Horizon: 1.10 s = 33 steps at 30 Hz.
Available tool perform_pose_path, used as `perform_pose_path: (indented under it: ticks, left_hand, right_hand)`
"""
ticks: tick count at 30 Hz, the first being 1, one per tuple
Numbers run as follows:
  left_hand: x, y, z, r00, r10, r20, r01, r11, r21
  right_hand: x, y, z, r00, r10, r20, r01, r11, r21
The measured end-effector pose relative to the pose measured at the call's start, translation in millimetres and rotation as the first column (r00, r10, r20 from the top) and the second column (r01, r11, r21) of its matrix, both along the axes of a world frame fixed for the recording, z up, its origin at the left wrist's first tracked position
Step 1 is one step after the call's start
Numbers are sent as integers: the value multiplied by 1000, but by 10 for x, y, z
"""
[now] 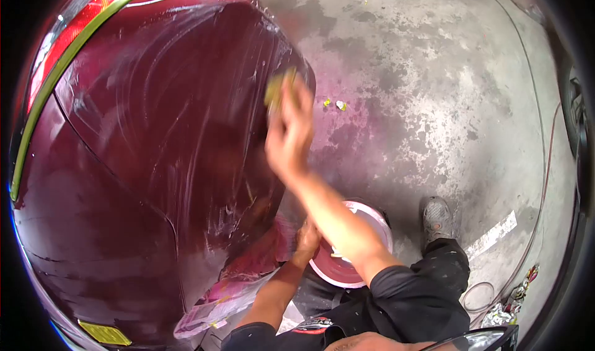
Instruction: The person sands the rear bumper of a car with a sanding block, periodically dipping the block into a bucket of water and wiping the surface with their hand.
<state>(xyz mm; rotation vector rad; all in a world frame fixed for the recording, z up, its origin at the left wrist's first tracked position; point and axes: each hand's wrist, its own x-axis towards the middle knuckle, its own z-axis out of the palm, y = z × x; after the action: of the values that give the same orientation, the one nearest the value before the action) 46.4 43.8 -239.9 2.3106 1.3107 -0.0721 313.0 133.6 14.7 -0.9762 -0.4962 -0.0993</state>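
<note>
My right hand (289,134) is closed around a yellow-green pad (273,92), both blurred by motion, at the right edge of a dark red car body panel (167,103). Wet, whitish streaks run across the panel. Lower down, my left hand (307,236) is at the left rim of a round bucket (387,239), its fingers partly hidden behind my right forearm; I cannot tell whether it grips anything. Reddish liquid shows in the bucket, which has a pale pink rim.
Green masking tape (62,66) borders the red tail light (74,38). Pink-stained plastic sheeting (229,292) hangs below the panel. A cable (527,60) crosses the stained concrete floor (396,72) at right. Crumpled wrapping (499,315) lies at lower right. Small yellow-white scraps (341,105) dot the floor.
</note>
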Motion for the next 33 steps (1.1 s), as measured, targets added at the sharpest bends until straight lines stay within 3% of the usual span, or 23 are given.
perform_pose_path:
  ticks: [2, 4, 7, 8, 10, 11, 12, 15, 16, 17, 18, 20, 21, 22, 23, 24, 25, 26, 28, 29, 30, 32, 33]
  left_hand:
    - [63, -56, 122, 991, 90, -98, -89, 996, 5]
    - [102, -108, 293, 985, 93, -144, -94, 996, 1]
    - [216, -63, 420, 990, 128, -55, -138, 956, -258]
    - [73, -88, 262, 999, 43, -6, -43, 998, -55]
    - [-195, -112, -139, 952, -61, 300, 36, 995, 90]
    - [-14, 29, -92, 977, 128, -172, -148, 983, -110]
    - [55, -52, 58, 1000, -12, 5, 12, 996, 86]
    - [55, -64, 112, 994, 6, -105, 3, 996, 86]
    - [-21, -17, 38, 1000, -29, -2, 29, 999, -19]
    - [-213, 59, -177, 988, -125, 84, 123, 992, 35]
    - [-365, 119, -358, 962, -218, 164, 205, 974, 93]
    - [168, -113, 443, 999, 10, -43, -14, 996, -93]
    - [-294, 54, -389, 965, 176, 197, -119, 956, -269]
    - [-265, 63, -396, 983, -154, 101, 152, 988, 35]
    - [-233, 65, -417, 997, -68, 33, 67, 997, 23]
    - [64, -36, 79, 998, 26, -50, -25, 1000, 12]
    - [128, -91, 276, 996, 46, -80, -46, 999, 10]
    - [203, -114, 421, 993, 48, -108, -48, 999, 3]
    - [89, -20, 178, 993, -11, -117, 5, 999, -47]
    - [-174, -44, -155, 974, -83, 210, 84, 996, 2]
    - [-150, -47, -160, 973, -87, 212, 89, 996, -2]
    - [-149, -59, -131, 974, -138, 182, 81, 953, 291]
    - [-134, -40, -123, 983, -70, 168, 49, 991, 127]
  right_hand:
    - [596, 213, 156, 993, -120, 10, 120, 982, -142]
    - [371, 207, 128, 989, -148, -19, 146, 987, -69]
    - [-805, -342, -122, 999, 37, 4, -36, 995, -97]
    - [-1172, -313, -340, 999, 11, 48, -11, 1000, -14]
    - [-683, -260, -100, 998, -8, 65, 13, 997, -80]
    - [-194, -125, 135, 997, -69, 36, 68, 997, 27]
    - [299, 86, 219, 995, -98, 19, 99, 992, -82]
    - [203, 52, 187, 997, -73, -13, 73, 996, -53]
    - [215, 43, 188, 997, -78, -10, 77, 996, -32]
    - [-217, -111, 54, 997, -75, 5, 75, 995, -61]
    - [-697, -270, -100, 995, 76, -72, -82, 993, -83]
    - [-1225, -351, -407, 996, 93, 0, -93, 996, -2]
    - [-968, -355, -299, 998, 64, 28, -62, 997, -55]
    - [-501, -267, -135, 997, 36, 64, -29, 994, -106]
    - [5, 21, -31, 999, -53, 12, 54, 995, -81]
    - [409, 226, 62, 992, -97, -82, 90, 992, -84]
    - [655, 312, 107, 990, -140, -7, 139, 985, -103]
    - [612, 258, 97, 990, -139, -15, 137, 984, -113]
    - [7, 34, -88, 996, -86, -34, 80, 986, -145]
    - [-499, -198, -195, 996, 2, -84, -12, 992, -124]
    - [-835, -349, -273, 986, 93, -135, -107, 989, -98]
    - [-818, -316, -334, 996, 38, -80, -49, 990, -129]
    - [-778, -287, -378, 1000, -9, -14, 7, 988, -154]
